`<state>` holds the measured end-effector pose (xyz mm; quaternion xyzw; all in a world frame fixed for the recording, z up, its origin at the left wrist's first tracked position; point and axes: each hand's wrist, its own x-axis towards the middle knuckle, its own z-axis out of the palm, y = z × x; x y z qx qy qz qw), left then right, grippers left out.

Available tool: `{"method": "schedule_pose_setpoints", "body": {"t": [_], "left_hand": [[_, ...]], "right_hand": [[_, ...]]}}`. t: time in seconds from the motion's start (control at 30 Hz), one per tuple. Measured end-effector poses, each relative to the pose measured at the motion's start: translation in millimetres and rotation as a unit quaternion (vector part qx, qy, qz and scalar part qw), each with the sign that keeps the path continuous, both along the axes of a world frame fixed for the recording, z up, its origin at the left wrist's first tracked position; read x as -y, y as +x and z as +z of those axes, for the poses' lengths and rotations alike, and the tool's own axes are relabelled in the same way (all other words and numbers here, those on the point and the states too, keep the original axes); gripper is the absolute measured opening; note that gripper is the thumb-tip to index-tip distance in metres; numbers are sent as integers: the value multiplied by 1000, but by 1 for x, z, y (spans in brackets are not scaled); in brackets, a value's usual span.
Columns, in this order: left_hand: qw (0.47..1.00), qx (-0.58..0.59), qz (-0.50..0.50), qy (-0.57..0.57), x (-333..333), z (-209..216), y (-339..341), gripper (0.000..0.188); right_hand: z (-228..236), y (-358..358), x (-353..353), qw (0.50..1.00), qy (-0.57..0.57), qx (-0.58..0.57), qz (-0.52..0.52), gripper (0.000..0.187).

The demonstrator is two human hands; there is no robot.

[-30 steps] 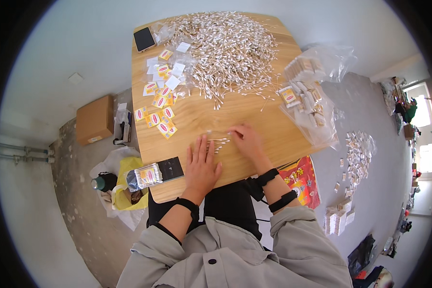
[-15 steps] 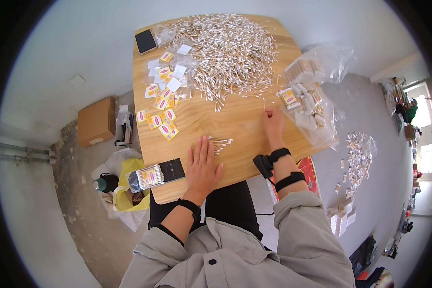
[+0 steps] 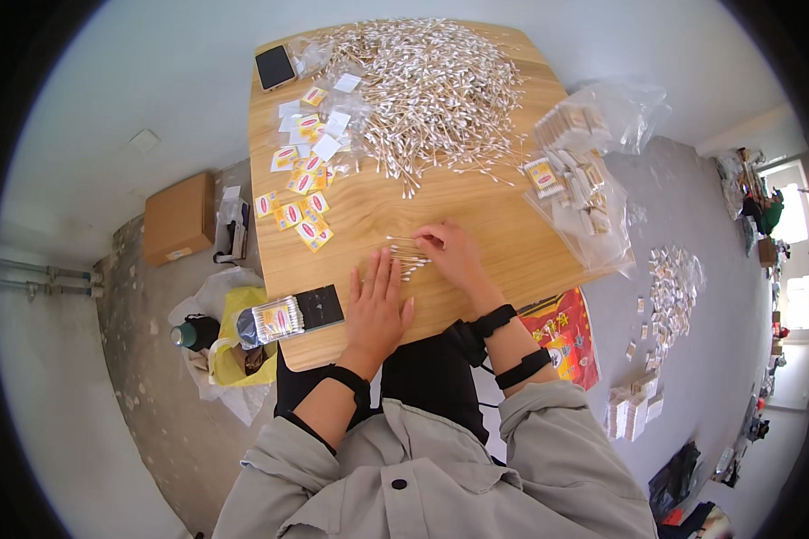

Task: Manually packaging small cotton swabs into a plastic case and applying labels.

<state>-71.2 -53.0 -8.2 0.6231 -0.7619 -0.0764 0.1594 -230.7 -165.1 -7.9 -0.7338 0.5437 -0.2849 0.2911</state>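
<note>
A filled pack is lying at the table's eight o'clock, your left hand resting flat by a few swabs at six. A loose pile is waiting at twelve; your right hand is pinching one swab.

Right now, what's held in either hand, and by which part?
Right hand: a cotton swab, seemingly pinched near its right end. Left hand: lies flat, no grip visible.
</note>
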Motion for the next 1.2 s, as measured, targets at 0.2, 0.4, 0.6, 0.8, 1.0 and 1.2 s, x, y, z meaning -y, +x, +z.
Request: {"method": "schedule_pose_setpoints", "body": {"t": [0.2, 0.4, 0.6, 0.8, 1.0, 1.2], "left_hand": [[1000, -11, 5, -4, -1, 1, 0, 71], [1000, 3, 7, 8, 0, 2, 0, 74], [1000, -4, 5, 8, 1, 1, -1, 74], [1000, -12, 7, 8, 0, 0, 1, 72], [1000, 1, -6, -8, 0, 0, 2, 71], [1000, -21, 2, -10, 0, 3, 1, 76]], "right_hand": [[-16, -12, -10, 984, -16, 164, 60, 12], [-4, -13, -15, 990, -75, 78, 94, 12], [-5, -15, -13, 991, -36, 104, 74, 8], [-1, -9, -15, 993, -53, 71, 80, 9], [-4, 1, -11, 993, -79, 77, 52, 14], [-10, 3, -15, 990, -37, 132, 32, 26]]}}
